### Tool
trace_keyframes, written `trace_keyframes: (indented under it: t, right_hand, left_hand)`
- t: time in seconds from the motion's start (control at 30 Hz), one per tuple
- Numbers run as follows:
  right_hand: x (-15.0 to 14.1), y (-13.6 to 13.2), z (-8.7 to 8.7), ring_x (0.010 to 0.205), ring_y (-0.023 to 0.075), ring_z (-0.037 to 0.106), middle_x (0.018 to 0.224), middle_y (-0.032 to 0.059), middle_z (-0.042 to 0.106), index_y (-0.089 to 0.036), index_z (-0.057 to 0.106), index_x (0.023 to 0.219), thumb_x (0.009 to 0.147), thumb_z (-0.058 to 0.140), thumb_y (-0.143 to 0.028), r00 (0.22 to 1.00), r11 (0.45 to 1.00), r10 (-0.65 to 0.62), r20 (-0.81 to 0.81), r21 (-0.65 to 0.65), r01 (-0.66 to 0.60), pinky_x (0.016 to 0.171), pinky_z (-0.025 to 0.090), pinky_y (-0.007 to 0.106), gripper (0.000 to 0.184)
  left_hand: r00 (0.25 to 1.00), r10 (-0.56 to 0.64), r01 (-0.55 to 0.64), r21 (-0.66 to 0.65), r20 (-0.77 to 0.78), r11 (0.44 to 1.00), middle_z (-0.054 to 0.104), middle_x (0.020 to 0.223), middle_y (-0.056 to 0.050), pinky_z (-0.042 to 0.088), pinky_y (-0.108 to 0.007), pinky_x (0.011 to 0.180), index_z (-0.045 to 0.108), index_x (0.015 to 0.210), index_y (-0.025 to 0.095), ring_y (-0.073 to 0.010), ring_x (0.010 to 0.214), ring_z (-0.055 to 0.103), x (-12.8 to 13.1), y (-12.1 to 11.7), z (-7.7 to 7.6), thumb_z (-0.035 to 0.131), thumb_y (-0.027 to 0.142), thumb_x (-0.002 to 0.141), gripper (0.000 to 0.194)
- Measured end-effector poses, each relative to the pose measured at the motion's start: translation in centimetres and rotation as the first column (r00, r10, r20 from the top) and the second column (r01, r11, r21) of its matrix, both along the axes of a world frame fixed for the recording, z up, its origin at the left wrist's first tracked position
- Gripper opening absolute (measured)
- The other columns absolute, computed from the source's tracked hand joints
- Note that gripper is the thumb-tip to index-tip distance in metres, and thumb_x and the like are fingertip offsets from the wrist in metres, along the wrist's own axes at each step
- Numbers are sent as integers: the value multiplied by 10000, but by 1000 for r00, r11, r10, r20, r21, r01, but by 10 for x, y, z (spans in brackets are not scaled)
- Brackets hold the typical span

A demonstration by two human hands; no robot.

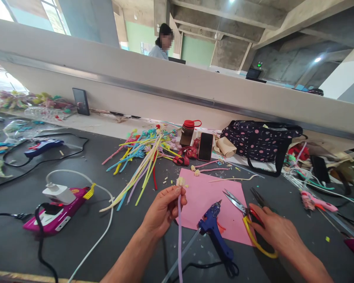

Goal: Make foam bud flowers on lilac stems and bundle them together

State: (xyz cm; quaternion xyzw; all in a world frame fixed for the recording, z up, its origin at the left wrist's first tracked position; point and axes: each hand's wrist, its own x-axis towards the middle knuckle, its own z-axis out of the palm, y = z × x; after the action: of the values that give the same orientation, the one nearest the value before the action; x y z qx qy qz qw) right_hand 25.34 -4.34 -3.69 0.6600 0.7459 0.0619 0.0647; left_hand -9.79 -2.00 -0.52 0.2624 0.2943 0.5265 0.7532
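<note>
My left hand (165,210) pinches a purple pipe cleaner (179,239) just below a small cream flower head (181,182). The stem hangs down toward the bottom edge. My right hand (274,226) is closed at the handles of the scissors (238,203), one red and one yellow. Their blades are slightly apart and point up left over a pink sheet (208,188). Between my hands a blue glue gun (214,228) lies on the sheet, with a glue stick in its rear. Dark-handled pliers (259,196) lie just beyond my right hand.
A bundle of coloured pipe cleaners (144,157) lies at the back. Behind the sheet stand a phone (205,146), a red-lidded bottle (187,133) and a patterned bag (259,143). A magenta power strip (57,212) with cables is at left; a pink glue gun (315,202) at right.
</note>
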Motion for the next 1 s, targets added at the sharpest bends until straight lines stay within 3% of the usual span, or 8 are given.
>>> trace_keyframes:
  t: [0.17,0.33,0.47,0.6,0.73,0.83,1.0]
  right_hand:
    - [-33,22,29,800,198,637,984,32,629,-304,516,1158,883,374,-329,988,990,138,-70,35,-136,577,433,258,310]
    - [-98,87,48,882,186,604,999,50,607,-266,534,1132,907,356,-284,971,970,240,3,23,-240,675,429,257,288]
    - [-136,140,38,976,212,564,1158,88,510,-243,457,1214,843,469,-194,966,967,254,45,1,-254,731,432,280,374]
    - [-151,171,21,978,205,565,1207,81,469,-255,462,1214,813,504,-129,955,957,289,73,-52,-286,754,444,287,423]
    - [-156,182,9,959,197,567,1135,88,527,-195,547,1104,890,456,-205,952,956,292,93,-64,-287,771,469,327,232]
    - [-157,184,5,940,191,569,1114,76,552,-156,530,1111,881,500,-289,954,959,282,101,-54,-278,784,486,384,267]
    - [-155,184,5,937,189,572,1129,76,548,-161,517,1134,879,506,-292,949,952,304,87,-60,-300,783,491,387,287]
  left_hand:
    - [999,32,-32,7,31,999,598,567,-4,188,-115,310,625,742,117,4,332,361,-2,1,1,609,275,752,160]
    - [999,42,-42,-6,-19,999,600,569,-1,185,-117,310,630,751,112,4,335,370,-1,3,-2,619,282,745,170]
    - [995,93,-93,-12,-33,996,597,569,3,186,-121,310,630,769,110,3,337,366,-5,8,-4,626,295,737,188]
    - [991,127,-127,-12,-46,992,602,571,4,177,-124,311,624,776,114,2,335,373,-9,11,-5,631,301,732,192]
    - [991,120,-121,-11,-49,993,602,570,6,171,-126,312,620,764,118,1,334,372,-8,9,-4,628,302,733,186]
    - [993,103,-104,-9,-49,995,602,573,7,171,-125,312,620,765,119,1,335,372,-7,8,-3,624,302,738,185]
    - [991,132,-132,-18,-30,991,598,571,7,179,-117,304,617,770,118,1,335,370,-10,9,-2,630,303,730,190]
